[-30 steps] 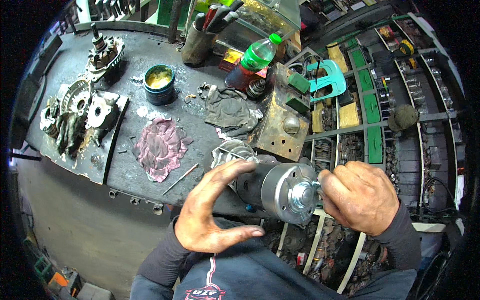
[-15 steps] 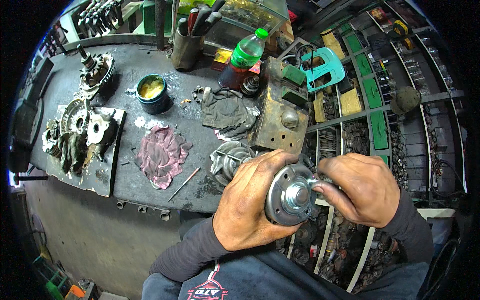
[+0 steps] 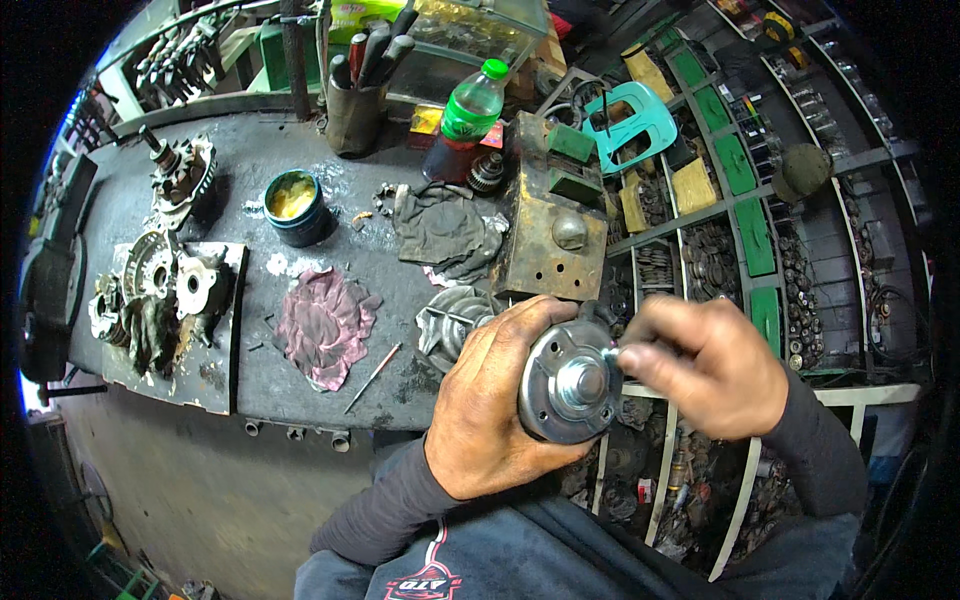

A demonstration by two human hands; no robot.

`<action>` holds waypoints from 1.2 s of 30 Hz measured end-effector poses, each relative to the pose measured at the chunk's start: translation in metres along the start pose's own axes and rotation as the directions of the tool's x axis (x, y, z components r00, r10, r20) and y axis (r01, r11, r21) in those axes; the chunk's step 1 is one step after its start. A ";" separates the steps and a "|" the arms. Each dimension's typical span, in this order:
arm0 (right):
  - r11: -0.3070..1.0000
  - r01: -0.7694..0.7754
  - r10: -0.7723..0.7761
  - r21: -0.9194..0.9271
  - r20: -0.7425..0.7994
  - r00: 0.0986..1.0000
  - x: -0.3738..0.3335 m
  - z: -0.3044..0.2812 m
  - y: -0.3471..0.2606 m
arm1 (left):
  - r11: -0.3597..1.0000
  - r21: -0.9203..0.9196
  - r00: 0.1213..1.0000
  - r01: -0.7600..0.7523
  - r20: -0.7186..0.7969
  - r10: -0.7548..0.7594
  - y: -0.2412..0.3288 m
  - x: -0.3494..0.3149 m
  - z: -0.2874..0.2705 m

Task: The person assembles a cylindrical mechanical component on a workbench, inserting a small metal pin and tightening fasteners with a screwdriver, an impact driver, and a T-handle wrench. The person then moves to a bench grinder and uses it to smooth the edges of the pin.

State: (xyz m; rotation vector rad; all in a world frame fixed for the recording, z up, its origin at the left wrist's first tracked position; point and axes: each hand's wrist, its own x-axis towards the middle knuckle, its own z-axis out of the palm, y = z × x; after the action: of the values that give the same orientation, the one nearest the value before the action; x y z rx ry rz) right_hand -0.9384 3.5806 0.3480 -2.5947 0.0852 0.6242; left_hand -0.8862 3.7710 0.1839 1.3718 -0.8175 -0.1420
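Note:
My left hand [image 3: 500,400] is wrapped round a circular metal alternator housing [image 3: 535,405], tilting its face up toward me. That face has several small holes round its rim and a bright stepped hub [image 3: 582,383] at its centre. At the housing's right edge, my right hand [image 3: 705,365] pinches thumb and forefinger at a small shiny screw [image 3: 610,354]. Motion blurs the right hand, and its other fingers are curled. Just beyond my left hand, a finned grey metal part [image 3: 450,322] lies on the bench, partly covered by that hand.
On the dark bench [image 3: 400,390] lie a pinkish rag [image 3: 327,325], a dark rag [image 3: 445,228], a thin rod [image 3: 372,378] and a grease tub [image 3: 297,228]. A bottle [image 3: 468,120] stands by a rusty metal block [image 3: 550,240]. Alternator parts [image 3: 150,265] sit left; parts bins [image 3: 700,260] fill the right.
The view has shifted slightly. My right hand has moved a little and is now blurred, with its fingers still at the housing's rim. My left hand keeps its hold, the housing's face turned slightly.

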 end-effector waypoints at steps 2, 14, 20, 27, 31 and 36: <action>0.983 -0.019 0.053 0.181 -0.185 0.981 -0.005 0.003 0.017 | 0.997 0.067 1.000 -0.022 -0.003 0.022 0.001 -0.002 -0.002; 0.570 0.153 0.230 0.808 -0.335 0.914 -0.059 0.065 -0.005 | 0.974 -0.089 0.953 0.209 -0.205 -0.223 0.004 -0.071 -0.026; 0.894 0.427 -0.298 0.134 -0.533 0.792 -0.023 0.056 -0.019 | 0.995 0.093 0.992 0.039 -0.127 -0.027 0.010 -0.038 -0.016; 0.927 0.373 -0.351 -0.048 -0.469 0.810 -0.005 0.058 -0.043 | 0.998 0.065 1.000 -0.010 0.014 0.010 0.001 -0.007 -0.007; 0.950 0.293 -0.308 -0.106 -0.472 0.826 -0.006 0.059 -0.052 | 0.998 0.055 0.999 -0.027 -0.026 0.028 0.001 -0.006 -0.004; 0.928 0.281 -0.360 -0.247 -0.392 0.846 -0.003 0.062 -0.060 | 0.997 0.057 0.998 -0.050 -0.022 0.051 -0.004 -0.007 -0.007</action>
State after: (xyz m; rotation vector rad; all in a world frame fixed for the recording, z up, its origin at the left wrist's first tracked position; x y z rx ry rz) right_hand -0.9568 3.6619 0.3260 -2.7862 -0.2775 -0.0782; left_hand -0.8859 3.7791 0.1771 1.4025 -0.8410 -0.0634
